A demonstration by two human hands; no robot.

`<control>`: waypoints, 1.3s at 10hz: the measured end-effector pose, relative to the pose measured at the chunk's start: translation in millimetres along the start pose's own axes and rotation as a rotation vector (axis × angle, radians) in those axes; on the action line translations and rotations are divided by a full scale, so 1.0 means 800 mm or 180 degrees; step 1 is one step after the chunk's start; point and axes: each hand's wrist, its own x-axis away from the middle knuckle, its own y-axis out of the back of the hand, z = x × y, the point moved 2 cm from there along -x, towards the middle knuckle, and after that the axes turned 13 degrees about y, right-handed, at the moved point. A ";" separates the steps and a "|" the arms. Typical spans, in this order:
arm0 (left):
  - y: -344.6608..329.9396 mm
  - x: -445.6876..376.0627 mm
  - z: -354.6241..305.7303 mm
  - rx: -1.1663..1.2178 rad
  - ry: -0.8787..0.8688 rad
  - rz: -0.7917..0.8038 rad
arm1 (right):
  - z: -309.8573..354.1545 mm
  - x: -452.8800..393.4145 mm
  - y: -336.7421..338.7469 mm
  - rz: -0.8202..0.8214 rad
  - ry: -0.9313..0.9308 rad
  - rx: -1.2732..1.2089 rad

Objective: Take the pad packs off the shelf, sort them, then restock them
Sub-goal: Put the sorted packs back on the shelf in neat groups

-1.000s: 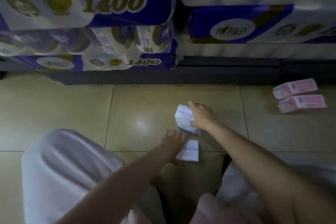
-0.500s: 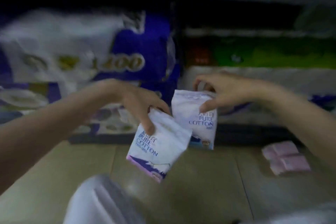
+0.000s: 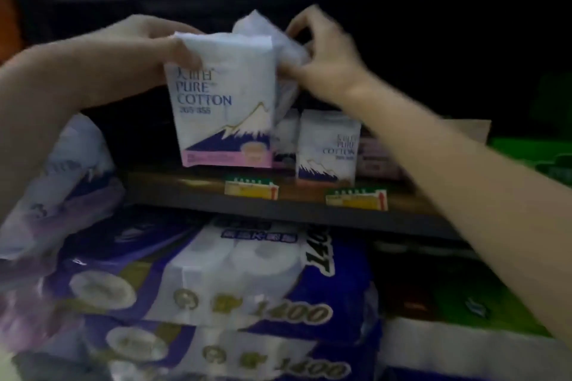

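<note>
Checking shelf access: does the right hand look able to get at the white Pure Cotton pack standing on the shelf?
Probably not yet: the right hand grips another white pack. The standing pack sits unobstructed below.

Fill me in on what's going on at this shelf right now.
A person is putting pad packs back on a shop shelf. The left hand grips the top of a white "Pure Cotton" pack, held upright just over the shelf's front edge. The right hand pinches a second white pack right behind it. Another matching pack already stands on the shelf to the right. Below are big packs of toilet rolls.
</note>
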 end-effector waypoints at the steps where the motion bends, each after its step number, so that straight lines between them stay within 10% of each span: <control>1: 0.016 -0.002 0.003 0.0045 0.0101 -0.0250 | -0.023 -0.023 -0.062 0.0455 0.0025 0.0170; 4: -0.049 -0.064 0.036 0.0004 0.0417 -0.0083 | -0.086 -0.026 -0.097 0.2255 -0.0744 0.1671; 6: -0.085 -0.098 0.032 -0.1456 0.0018 -0.0043 | -0.115 -0.025 -0.093 0.1651 -0.1320 0.0760; 8: -0.118 -0.110 0.039 -0.1874 -0.0326 -0.0251 | -0.108 -0.017 -0.092 0.0914 -0.0626 0.0448; 11: -0.134 -0.104 0.061 -0.1558 0.0025 -0.0387 | -0.094 -0.011 -0.111 0.1781 0.0045 0.1715; 13: -0.153 -0.094 0.041 -0.1139 -0.0321 -0.1162 | -0.068 0.015 -0.039 0.0762 0.0393 0.1790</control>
